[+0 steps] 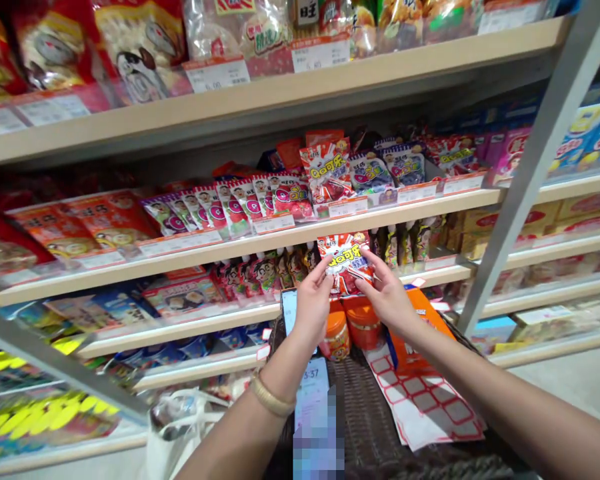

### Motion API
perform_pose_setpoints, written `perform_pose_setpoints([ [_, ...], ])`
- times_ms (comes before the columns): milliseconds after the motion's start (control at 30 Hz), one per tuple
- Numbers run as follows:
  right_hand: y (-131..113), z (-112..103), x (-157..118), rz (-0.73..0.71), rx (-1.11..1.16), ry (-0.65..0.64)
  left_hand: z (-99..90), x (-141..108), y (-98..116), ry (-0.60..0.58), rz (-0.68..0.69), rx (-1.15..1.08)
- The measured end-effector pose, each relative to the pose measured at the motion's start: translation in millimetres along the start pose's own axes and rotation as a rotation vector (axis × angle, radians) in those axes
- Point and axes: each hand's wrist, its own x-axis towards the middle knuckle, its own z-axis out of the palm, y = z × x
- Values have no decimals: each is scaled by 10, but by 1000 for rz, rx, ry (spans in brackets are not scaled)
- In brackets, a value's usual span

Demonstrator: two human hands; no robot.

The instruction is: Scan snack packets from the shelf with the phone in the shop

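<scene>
A small red and white candy packet [347, 263] with yellow lettering is held up between both hands, its printed front toward me. My left hand [314, 300] pinches its left edge; a gold bracelet circles that wrist. At the packet's right edge my right hand [387, 293] grips with thumb and fingers. Below the hands is a dark woven basket [360, 407]. In it stand two orange-lidded jars [336, 330], with an orange package [423, 327] to their right. A red and white patterned paper [420, 403] lies in front of that package.
Similar candy packets [325, 170] line the shelf [250, 241] just beyond my hands. Large snack bags [140, 47] fill the shelf above. A grey metal post [523, 160] slants down at right. A phone [313, 387] lies at the basket's left; a white bag [175, 433] is at lower left.
</scene>
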Motion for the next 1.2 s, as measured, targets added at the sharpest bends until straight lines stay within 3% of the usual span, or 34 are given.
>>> perform_pose_setpoints([
  [233,166,-48,-200,-11,-202,-66,-77,-49,-269,21,-12,-31],
  [467,102,-51,-239,-51,-337,-71,-122,-66,-287,-13,-15,-23],
  [1200,122,-79,-278,-83,-299,-83,-157,-123,-278,-84,-42,-146],
])
